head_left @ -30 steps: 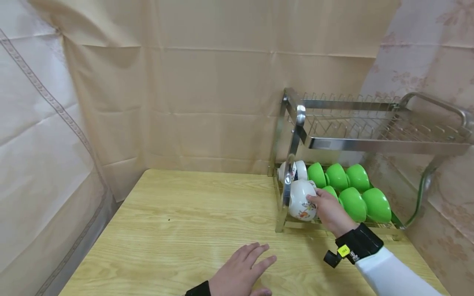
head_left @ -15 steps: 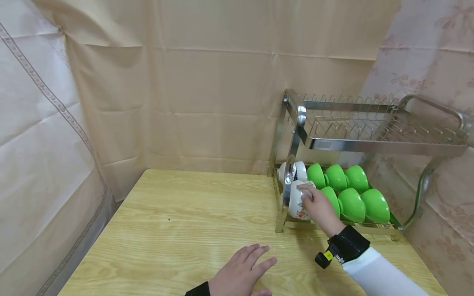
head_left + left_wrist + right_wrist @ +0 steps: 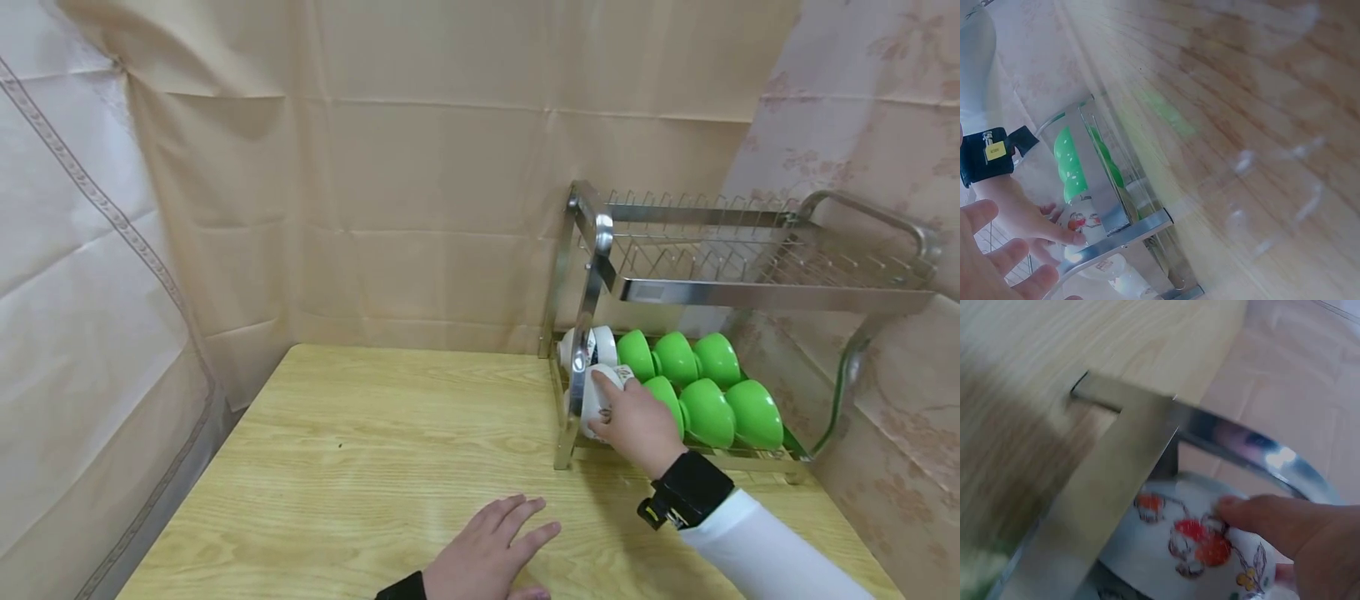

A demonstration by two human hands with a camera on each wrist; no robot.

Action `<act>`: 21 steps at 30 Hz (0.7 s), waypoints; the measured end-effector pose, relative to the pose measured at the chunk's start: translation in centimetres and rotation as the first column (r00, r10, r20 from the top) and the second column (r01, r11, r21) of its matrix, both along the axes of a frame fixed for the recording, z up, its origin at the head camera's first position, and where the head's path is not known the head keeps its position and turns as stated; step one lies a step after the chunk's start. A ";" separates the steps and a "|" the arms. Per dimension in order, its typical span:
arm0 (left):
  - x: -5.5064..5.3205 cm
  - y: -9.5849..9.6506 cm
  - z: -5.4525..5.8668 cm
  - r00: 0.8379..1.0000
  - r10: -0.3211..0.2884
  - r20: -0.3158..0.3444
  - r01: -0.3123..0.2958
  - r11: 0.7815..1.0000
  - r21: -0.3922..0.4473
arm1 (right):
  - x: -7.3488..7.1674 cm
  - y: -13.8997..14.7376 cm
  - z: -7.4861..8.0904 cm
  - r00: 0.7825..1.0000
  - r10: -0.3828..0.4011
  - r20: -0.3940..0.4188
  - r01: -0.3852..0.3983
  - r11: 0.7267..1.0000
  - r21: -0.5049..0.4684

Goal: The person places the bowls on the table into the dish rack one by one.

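Note:
My right hand (image 3: 641,427) holds a white bowl (image 3: 595,410) at the front left of the rack's lower tier. The bowl lies on its side, right behind the rack's left post. In the right wrist view the thumb lies on the bowl's wall (image 3: 1175,540), which is printed with red and orange fruit; another fingertip shows at the lower right, the remaining fingers hidden. My left hand (image 3: 483,546) is over the front of the table, fingers spread, holding nothing.
A two-tier metal dish rack (image 3: 750,293) stands at the table's right. Several green bowls (image 3: 708,414) fill the lower tier in two rows. More white bowls (image 3: 604,347) sit behind the held one. Cloth (image 3: 427,208) hangs behind the wooden table (image 3: 360,417).
My right hand has slid left over the white bowl, its fingers now farther across it. The bowl has shifted slightly left towards the post. My left hand has stayed in place.

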State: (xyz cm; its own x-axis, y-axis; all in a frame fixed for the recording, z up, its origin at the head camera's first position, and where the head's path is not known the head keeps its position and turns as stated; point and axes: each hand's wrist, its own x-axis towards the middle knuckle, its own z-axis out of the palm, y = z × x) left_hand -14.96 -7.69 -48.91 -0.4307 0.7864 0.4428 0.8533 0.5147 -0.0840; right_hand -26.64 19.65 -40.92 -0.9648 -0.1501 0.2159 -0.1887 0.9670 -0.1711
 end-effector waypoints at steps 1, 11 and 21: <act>0.0 0.0 0.0 1.000 0.000 -0.002 0.000 1.000 0.001 | -0.1 0.0 0.0 1.000 -0.002 -0.008 0.003 1.000 0.030; -0.2 0.0 -0.2 1.000 -0.004 0.002 0.004 1.000 -0.012 | -0.6 -0.5 -0.3 0.994 0.007 -0.109 0.013 0.983 0.181; -0.2 0.2 -0.1 1.000 0.003 -0.004 -0.004 1.000 -0.020 | -1.4 -0.4 -0.8 0.989 0.027 -0.145 0.010 0.968 0.250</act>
State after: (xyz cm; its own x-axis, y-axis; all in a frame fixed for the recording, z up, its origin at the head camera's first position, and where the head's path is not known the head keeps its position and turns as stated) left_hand -15.19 -7.52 -49.02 -0.4318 0.7936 0.4287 0.8511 0.5159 -0.0979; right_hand -28.09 19.26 -41.76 -0.9238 -0.2255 0.3096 -0.2024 0.9736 0.1051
